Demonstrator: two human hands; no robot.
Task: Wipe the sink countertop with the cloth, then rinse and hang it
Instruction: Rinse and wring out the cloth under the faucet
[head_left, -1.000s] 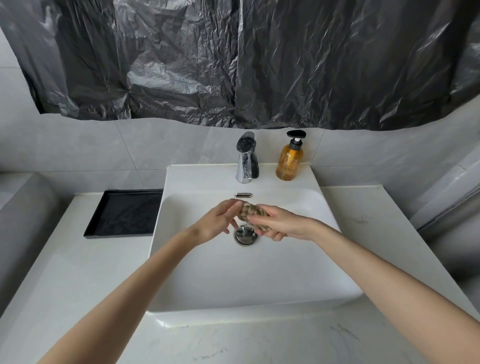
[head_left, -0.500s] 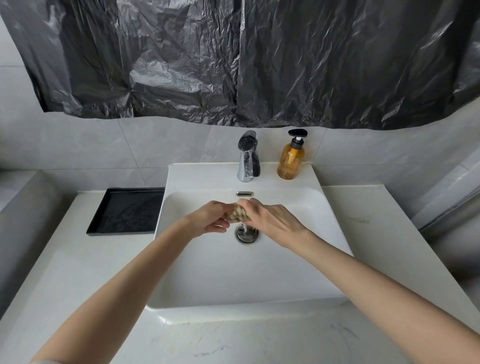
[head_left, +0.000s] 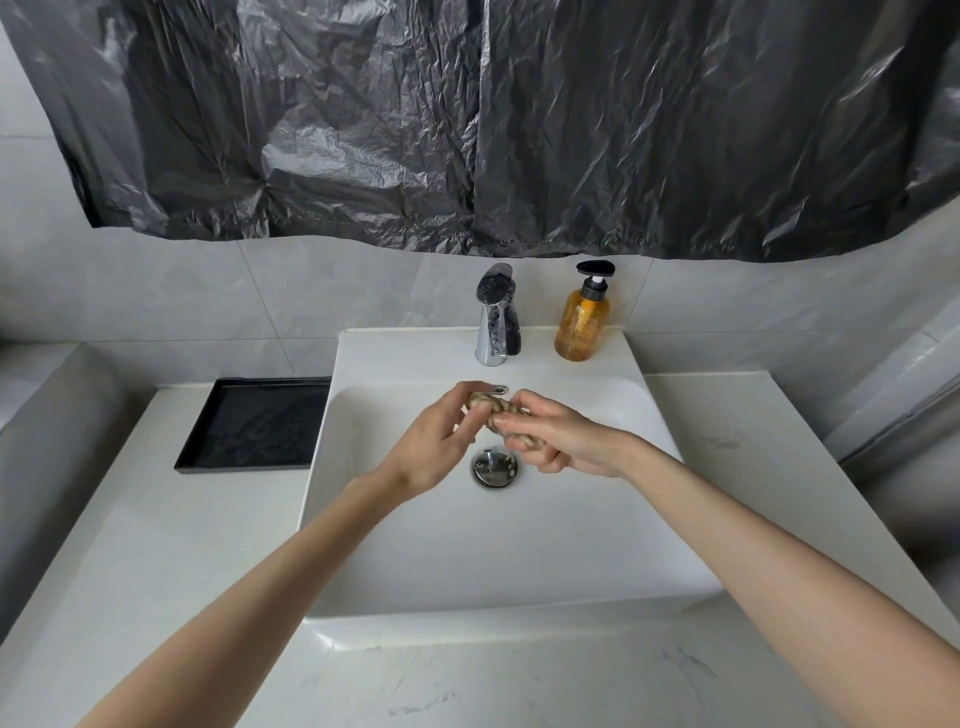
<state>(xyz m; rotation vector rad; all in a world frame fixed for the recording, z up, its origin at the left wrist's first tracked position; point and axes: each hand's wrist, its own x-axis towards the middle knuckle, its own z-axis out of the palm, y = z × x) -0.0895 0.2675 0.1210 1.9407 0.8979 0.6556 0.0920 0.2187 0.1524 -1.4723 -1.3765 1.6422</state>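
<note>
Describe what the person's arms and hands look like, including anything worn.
Both are bare. The left hand and right hand have no gloves, and no rings show. The left forearm and right forearm carry no sleeve, watch or bracelet as far as the frame reaches.

The left hand (head_left: 436, 447) rolls from knuckles-up half a second ago to thumb side up, its fingers loosening to pinch only the far end of the cloth (head_left: 500, 407). The right hand (head_left: 563, 441) turns over, so its curled fingers now show beneath. More cloth shows between them, a twisted rope. Both hands sit higher, fingertips now covering the overflow slot (head_left: 500, 387).
</note>
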